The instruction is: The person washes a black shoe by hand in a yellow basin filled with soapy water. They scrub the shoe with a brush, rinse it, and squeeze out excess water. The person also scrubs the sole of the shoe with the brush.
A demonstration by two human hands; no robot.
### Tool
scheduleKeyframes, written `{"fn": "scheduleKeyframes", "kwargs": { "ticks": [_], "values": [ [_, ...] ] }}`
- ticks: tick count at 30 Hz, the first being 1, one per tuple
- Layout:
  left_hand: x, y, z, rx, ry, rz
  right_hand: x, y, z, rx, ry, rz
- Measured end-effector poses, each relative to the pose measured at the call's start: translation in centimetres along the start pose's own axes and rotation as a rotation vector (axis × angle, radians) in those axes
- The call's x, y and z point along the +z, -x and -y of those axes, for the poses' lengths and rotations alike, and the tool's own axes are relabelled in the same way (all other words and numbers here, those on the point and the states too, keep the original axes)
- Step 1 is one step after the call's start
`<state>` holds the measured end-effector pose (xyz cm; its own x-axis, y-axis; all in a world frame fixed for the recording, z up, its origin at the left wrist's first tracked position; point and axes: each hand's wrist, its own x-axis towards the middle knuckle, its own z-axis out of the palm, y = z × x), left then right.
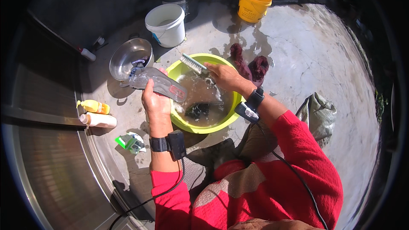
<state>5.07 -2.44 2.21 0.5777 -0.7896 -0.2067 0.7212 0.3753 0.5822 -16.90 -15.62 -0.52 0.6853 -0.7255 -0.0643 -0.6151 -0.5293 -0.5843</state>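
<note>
My left hand (156, 97) grips a grey shoe (156, 83), its sole turned up and a reddish patch near one end. That shoe is held over the left rim of a lime-green plastic basin (209, 129). In my right hand (225, 75) is a scrubbing brush (193, 63) with white bristles and a pale blue-green back, held above the far part of the basin, apart from the shoe. Murky brown water (204, 89) with some foam fills the basin. A dark object (198, 111), partly under the water, lies near its front; I cannot tell what it is.
A steel pot (116, 59) holding dark cloth stands left of a white bucket (169, 32). Farther back is a yellow bucket (252, 8). Maroon wet items (244, 65) lie right of the basin, near a woven sack (321, 115). Bottles (99, 120) stand or lie by the left door.
</note>
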Motion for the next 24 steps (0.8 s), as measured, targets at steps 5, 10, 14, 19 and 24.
{"fn": "scheduleKeyframes", "kwargs": {
  "ticks": [5, 10, 14, 19, 24],
  "values": [
    [0.0, 0.2, 0.8, -0.044, -0.014, -0.002, 0.5, 3.7, 0.5, 0.015, -0.015, -0.02],
    [0.0, 0.0, 1.3, -0.078, 0.029, -0.006, -0.2, 3.5, 2.0, 0.271, -0.681, 0.071],
    [0.7, 0.0, 3.0, -0.199, 0.038, 0.043, 0.2, 3.8, 3.4, 0.311, -1.209, 0.243],
    [2.1, 0.6, 4.5, -0.195, -0.077, 0.153, 1.7, 3.2, 3.1, 0.315, -1.31, 0.253],
    [2.8, 1.2, 6.6, -0.138, -0.233, 0.123, 2.0, 2.6, 2.6, 0.363, -1.418, 0.234]
  ]
}}
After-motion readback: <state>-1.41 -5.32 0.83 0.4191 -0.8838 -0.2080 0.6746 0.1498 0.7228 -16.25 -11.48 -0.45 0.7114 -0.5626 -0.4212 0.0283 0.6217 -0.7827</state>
